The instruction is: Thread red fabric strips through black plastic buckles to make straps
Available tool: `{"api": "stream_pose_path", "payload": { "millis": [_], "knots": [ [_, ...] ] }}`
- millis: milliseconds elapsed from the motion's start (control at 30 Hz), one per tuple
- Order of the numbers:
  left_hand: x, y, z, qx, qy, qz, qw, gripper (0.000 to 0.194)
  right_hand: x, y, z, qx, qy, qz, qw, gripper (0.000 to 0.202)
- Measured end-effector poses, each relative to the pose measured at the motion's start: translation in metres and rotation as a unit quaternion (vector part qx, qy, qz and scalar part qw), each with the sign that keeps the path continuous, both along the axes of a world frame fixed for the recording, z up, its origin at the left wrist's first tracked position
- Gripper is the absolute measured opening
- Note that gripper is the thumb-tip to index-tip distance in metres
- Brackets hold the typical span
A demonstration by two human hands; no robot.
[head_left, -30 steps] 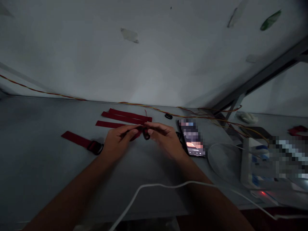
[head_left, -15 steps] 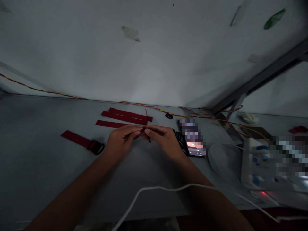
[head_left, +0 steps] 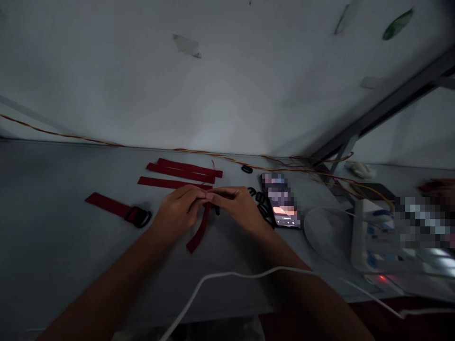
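My left hand and my right hand meet over the middle of the table, fingertips pinched together. Between them they grip a red webbing strap, whose free end hangs down toward me. A small black piece, perhaps part of a buckle, pokes out under my right fingers; most of it is hidden. Left of my left hand lies another red strap threaded through a black buckle. Several loose red straps lie flat just beyond my hands.
Several black buckles lie beside a lit phone to the right. One black buckle sits farther back. A white power strip stands at the right, and a white cable crosses over my forearms. Twisted wires run along the wall.
The red strap's end now hangs below my fingers, where before it was hidden in them. My hands stay together in nearly the same place. The view has shifted slightly.
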State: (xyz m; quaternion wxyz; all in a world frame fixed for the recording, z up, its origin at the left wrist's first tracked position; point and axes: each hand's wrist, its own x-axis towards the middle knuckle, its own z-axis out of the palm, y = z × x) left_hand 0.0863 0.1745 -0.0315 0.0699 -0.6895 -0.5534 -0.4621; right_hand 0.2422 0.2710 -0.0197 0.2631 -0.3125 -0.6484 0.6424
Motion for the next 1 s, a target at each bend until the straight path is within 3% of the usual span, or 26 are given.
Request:
{"api": "stream_pose_path", "payload": {
  "millis": [200, 400, 633, 833, 933, 1000],
  "knots": [
    [0.001, 0.000, 0.003, -0.005, 0.002, 0.018, 1.000, 0.012, -0.004, -0.003, -0.002, -0.056, 0.036, -0.048, 0.997, 0.035],
    [0.000, 0.001, 0.002, 0.002, 0.000, 0.011, 1.000, 0.013, -0.004, -0.001, -0.006, -0.071, 0.054, -0.043, 0.995, 0.033],
    [-0.004, -0.002, -0.001, -0.027, -0.022, -0.032, 0.999, 0.010, 0.008, 0.009, -0.006, 0.005, 0.031, 0.054, 0.998, 0.043],
    [-0.006, -0.003, -0.004, -0.103, -0.047, -0.058, 0.992, 0.024, 0.012, 0.007, -0.002, 0.086, 0.048, 0.055, 0.994, 0.046],
    [-0.010, -0.003, -0.005, -0.111, -0.039, -0.056, 0.991, 0.036, 0.014, 0.011, -0.002, 0.152, 0.036, 0.074, 0.985, 0.046],
    [-0.015, -0.002, -0.005, -0.105, -0.017, -0.064, 0.992, 0.034, 0.015, 0.014, -0.003, 0.193, 0.014, 0.097, 0.976, 0.045]
  ]
}}
